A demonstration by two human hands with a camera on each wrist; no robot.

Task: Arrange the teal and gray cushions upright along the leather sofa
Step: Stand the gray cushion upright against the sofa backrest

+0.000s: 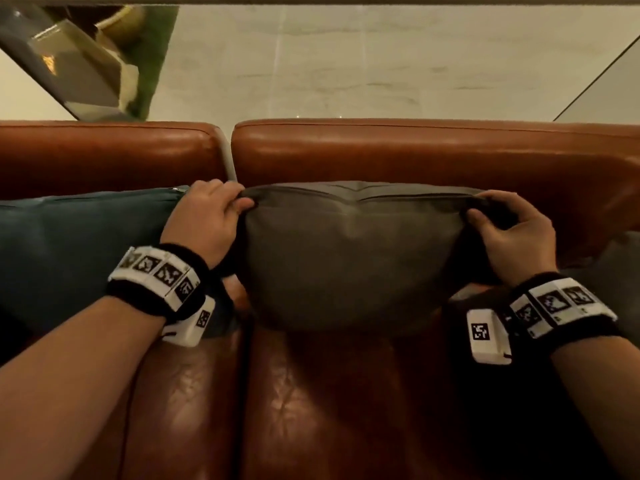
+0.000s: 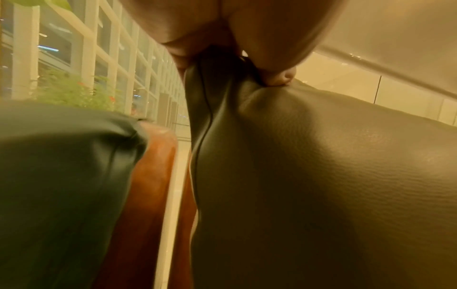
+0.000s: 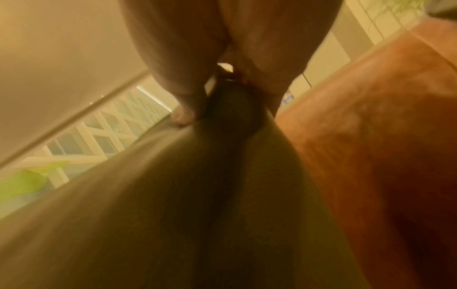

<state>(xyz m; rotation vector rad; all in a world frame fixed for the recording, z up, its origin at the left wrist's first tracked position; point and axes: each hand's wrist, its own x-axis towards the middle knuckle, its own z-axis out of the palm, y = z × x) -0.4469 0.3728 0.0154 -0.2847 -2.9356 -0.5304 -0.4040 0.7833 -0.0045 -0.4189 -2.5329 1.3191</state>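
A gray cushion [image 1: 349, 258] stands upright on the brown leather sofa [image 1: 381, 150], leaning against its right backrest. My left hand [image 1: 207, 220] pinches the cushion's top left corner; my right hand [image 1: 509, 233] pinches the top right corner. In the left wrist view the gray cushion [image 2: 309, 176] fills the right side, its corner squeezed between thumb and fingers [image 2: 274, 78]. The right wrist view is blurred and shows the gray cushion [image 3: 185, 205] pinched from above. A teal cushion [image 1: 76, 244] stands upright to the left, against the left backrest, next to my left hand.
A narrow gap [image 1: 228, 157] separates the two backrests. Behind the sofa lies a pale marble floor [image 1: 381, 64] and a green plant [image 1: 152, 64]. Another gray shape [image 1: 616, 271] sits at the far right on the seat. The seat [image 1: 346, 410] in front of the cushions is bare leather.
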